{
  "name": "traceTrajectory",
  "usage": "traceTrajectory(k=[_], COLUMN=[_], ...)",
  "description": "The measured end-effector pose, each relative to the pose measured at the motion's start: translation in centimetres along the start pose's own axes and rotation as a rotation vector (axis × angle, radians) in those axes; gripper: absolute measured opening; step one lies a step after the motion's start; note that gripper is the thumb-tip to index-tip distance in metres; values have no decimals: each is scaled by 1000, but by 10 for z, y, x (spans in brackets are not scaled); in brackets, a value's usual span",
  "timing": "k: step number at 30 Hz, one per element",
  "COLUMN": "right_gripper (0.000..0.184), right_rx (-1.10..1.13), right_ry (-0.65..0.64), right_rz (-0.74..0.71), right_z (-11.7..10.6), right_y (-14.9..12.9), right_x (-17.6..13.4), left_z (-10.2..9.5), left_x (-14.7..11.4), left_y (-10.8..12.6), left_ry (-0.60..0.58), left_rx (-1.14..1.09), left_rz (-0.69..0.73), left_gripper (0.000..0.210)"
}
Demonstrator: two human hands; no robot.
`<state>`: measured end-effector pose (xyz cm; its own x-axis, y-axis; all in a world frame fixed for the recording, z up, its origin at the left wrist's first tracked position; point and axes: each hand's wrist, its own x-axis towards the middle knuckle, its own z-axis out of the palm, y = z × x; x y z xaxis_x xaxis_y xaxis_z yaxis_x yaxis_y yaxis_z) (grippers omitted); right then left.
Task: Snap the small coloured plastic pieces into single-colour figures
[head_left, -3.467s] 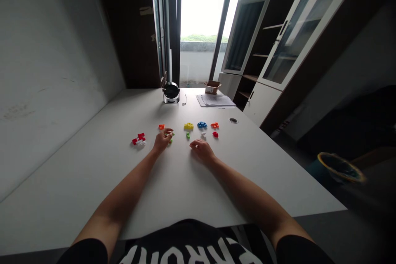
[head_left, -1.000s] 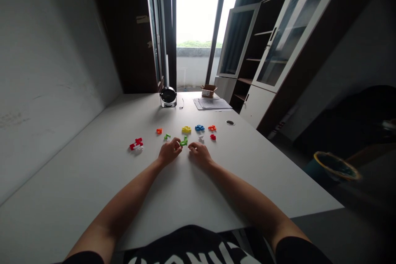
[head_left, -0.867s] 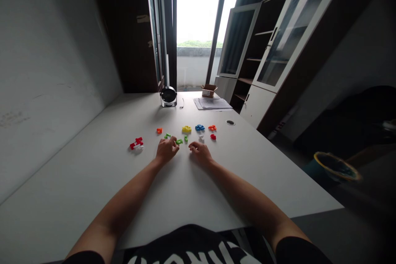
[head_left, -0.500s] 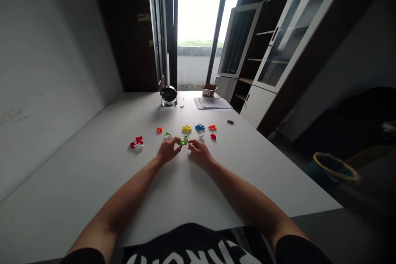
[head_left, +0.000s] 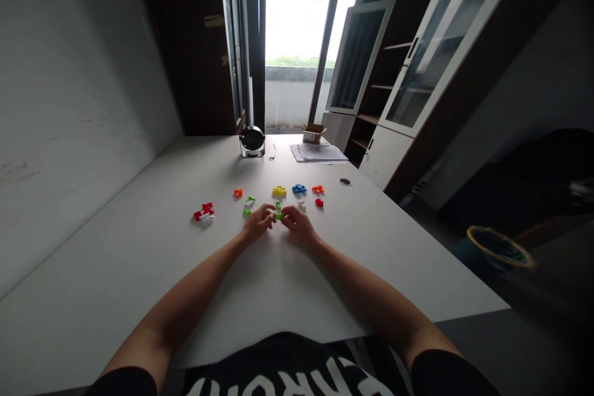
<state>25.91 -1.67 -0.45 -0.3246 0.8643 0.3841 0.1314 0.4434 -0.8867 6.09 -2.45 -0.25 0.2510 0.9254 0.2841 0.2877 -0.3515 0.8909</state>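
On the white table my left hand and my right hand meet around a small green block piece, fingertips of both pinching it. Just left of my left hand lie a green and white piece and another green bit. Beyond my hands sit a yellow piece, a blue piece, an orange piece, a red piece and a white piece. Farther left are an orange piece and a red and white assembly.
A small round black fan stands at the table's far end, with a stack of papers and a small cardboard box to its right. A cable hole is in the tabletop. Glass-door cabinets stand at right.
My left hand carried a green piece from the left over to the green piece near my right hand. Both hands have closed in on it between them.
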Motion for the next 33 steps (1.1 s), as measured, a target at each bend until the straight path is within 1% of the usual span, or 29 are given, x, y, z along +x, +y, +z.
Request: traceTrajectory(k=[3,7,10,15,21,25,29,31,33], right_gripper=[25,26,30,26,27,22,15,13,13], right_rx=[-75,-98,-97,-148,-101,-98,-198,-293,-398], right_ry=[-7,6,-5,-17,-19,7,29,50,72], right_rz=[-55,-48,-15,42,-6,-28,-70,-83,-66], right_z=[3,3,2,1,-1,0,0,-1,-2], right_y=[-4,-7,-6,0,-1,-3,-4,-6,-8], right_x=[-1,-2,-3,-2,0,0,-1,-1,-2], left_z=[0,0,-1,-1,-2,-2,-3,-3,-3], left_x=[3,5,5,3,4,5,4,3,2], left_y=[-6,-7,-6,-4,-5,-7,-3,-1,1], left_ry=[-48,-33,6,25,1,-18,-56,-60,-55], left_rx=[-108,-169,-160,-119,-183,-214,-211,-202,-196], left_rz=[-32,-2,16,52,37,9,19,16,8], left_gripper=[31,29,29,28,31,31,28,28,28])
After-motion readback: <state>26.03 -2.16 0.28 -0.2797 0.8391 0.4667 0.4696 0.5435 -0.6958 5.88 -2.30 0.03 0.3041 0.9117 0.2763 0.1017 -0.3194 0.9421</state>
